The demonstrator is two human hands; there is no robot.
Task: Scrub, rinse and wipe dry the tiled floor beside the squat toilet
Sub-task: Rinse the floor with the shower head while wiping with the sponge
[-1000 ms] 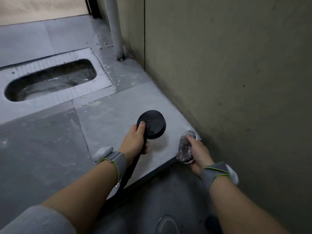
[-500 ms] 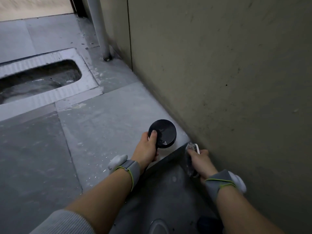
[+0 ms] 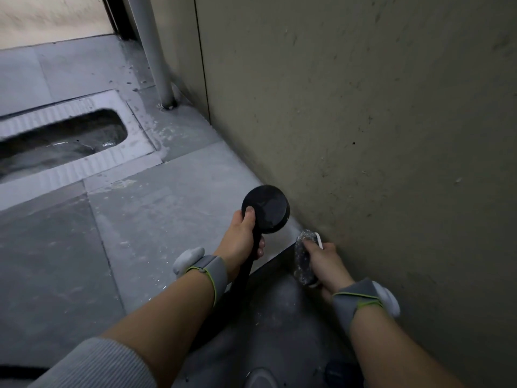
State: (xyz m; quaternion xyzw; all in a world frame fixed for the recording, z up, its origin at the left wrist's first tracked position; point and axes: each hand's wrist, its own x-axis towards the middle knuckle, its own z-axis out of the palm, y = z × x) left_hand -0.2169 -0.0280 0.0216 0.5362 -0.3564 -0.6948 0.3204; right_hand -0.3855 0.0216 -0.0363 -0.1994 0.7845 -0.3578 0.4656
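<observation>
Scrub-and-rinse step: the right hand (image 3: 324,260) is gripping the scrub brush (image 3: 303,257) at the tiled floor's (image 3: 167,208) wall-side edge while the left hand (image 3: 240,236) is clasping the black shower head (image 3: 265,210), whose next move probably calls for spraying there.

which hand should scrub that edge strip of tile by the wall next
Right. The right hand already grips the scrub brush at the tile edge beside the wall; the left hand holds the shower head.
</observation>
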